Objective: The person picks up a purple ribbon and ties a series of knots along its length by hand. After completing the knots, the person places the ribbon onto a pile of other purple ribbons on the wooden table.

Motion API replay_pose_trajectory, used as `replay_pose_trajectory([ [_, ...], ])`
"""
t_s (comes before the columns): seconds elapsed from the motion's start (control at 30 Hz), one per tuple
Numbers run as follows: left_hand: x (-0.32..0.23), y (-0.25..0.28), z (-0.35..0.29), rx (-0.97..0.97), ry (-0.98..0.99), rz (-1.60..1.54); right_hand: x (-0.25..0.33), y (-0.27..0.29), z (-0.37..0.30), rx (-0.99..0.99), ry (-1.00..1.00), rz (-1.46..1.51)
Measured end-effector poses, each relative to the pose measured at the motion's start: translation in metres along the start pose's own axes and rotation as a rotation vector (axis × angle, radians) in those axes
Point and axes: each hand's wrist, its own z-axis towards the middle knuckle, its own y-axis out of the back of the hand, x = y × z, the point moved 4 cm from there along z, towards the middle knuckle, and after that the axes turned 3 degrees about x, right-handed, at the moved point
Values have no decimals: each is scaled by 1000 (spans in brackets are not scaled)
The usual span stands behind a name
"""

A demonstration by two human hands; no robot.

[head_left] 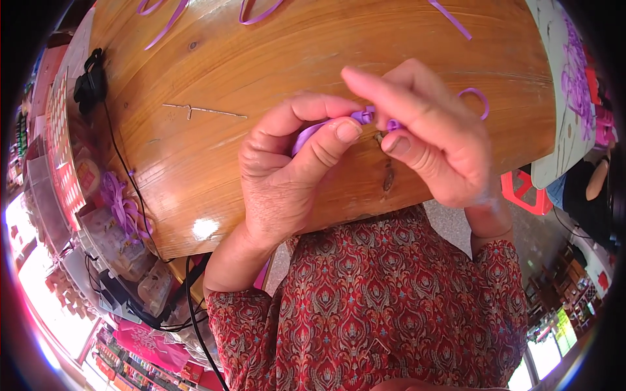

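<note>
Purple ribbon loops through my left hand, whose thumb and index finger pinch it where it is folded into a small knot. Just to the right, my right hand has its thumb and curled fingers closed around another small purple ribbon piece, while its index finger points up to the left. The fingers partly cover the ribbon, so whether the two purple bits join cannot be seen. Both hands are above the near part of the wooden table.
A thin twisted wire tool lies left of my hands. Loose purple strips are scattered on the table. A black cable runs along the left edge beside a ribbon bundle. A red stool stands at the right.
</note>
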Motion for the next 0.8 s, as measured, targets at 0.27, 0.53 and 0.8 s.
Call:
replay_pose_trajectory([
  [0.27,-1,-1,-2,-18,64,45,1,6,-5,-213,28,90],
  [0.53,-4,-3,-3,5,44,99,3,9,-5,-142,123,43],
  [0.8,-6,-3,-3,-45,11,137,0,7,-5,-182,-77,184],
])
